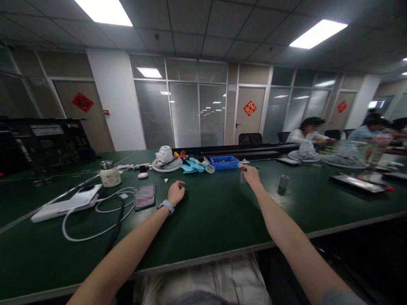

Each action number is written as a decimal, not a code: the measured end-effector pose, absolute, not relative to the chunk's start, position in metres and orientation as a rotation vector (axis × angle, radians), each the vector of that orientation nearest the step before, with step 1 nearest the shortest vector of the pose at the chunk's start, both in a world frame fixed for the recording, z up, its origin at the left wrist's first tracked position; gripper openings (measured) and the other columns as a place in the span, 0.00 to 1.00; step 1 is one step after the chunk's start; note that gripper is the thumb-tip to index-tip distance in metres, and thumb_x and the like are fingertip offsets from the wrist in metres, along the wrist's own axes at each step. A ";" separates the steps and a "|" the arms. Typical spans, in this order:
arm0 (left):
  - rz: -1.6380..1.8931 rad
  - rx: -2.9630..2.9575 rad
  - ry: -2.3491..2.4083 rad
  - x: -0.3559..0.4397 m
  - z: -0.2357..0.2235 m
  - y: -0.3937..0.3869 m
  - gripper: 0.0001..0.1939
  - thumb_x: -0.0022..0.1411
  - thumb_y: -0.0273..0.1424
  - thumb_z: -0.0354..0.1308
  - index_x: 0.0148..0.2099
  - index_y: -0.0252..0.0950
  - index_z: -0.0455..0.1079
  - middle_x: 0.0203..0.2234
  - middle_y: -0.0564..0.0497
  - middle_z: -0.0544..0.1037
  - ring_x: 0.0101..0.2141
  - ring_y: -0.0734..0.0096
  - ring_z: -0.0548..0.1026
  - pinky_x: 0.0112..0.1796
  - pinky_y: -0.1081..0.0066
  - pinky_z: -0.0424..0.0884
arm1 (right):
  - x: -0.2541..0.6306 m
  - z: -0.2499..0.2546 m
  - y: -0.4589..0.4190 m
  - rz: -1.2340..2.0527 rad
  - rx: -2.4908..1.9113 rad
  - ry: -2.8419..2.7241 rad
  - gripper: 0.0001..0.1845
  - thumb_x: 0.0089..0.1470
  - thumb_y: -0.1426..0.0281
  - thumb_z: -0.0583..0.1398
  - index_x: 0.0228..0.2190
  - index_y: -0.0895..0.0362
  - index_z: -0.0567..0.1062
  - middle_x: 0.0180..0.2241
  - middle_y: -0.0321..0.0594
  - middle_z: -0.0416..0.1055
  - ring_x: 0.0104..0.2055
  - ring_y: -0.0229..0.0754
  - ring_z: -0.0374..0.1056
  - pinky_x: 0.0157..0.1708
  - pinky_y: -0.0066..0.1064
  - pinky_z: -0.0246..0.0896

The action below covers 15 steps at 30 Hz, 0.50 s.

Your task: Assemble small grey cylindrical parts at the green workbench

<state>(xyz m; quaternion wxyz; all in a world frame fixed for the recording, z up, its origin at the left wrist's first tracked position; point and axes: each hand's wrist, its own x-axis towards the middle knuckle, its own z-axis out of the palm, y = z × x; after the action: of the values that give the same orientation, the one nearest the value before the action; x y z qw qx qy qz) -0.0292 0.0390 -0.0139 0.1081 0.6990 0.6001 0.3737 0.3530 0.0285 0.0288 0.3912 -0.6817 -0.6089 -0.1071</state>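
The right hand (252, 175) is at 1 grey cylinder (242, 178) near the blue bin (226, 165); whether its fingers grip, I cannot tell. The left hand (176, 193) curls loosely, empty. A sideways push could topple the cylinder.

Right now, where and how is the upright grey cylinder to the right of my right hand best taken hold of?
The grey cylinder is probably best gripped around its upper side wall, thumb opposite fingers, with your right hand coming from the left. It stands upright, its straight wall is exposed, and that hand is nearer.
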 end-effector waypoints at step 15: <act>1.080 2.068 1.774 -0.029 -0.012 0.037 0.15 0.54 0.26 0.51 0.45 0.35 0.70 0.36 0.46 0.75 0.38 0.67 0.72 0.38 0.70 0.66 | 0.355 0.023 0.032 -0.166 -1.603 -1.435 0.16 0.46 0.78 0.59 0.37 0.53 0.76 0.30 0.35 0.76 0.36 0.38 0.72 0.42 0.29 0.63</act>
<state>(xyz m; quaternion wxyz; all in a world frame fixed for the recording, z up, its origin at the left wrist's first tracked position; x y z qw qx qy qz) -0.0287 0.0372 -0.0123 0.1053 0.7017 0.6020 0.3664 0.3549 0.0320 0.0231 0.4723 -0.6546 -0.5863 -0.0680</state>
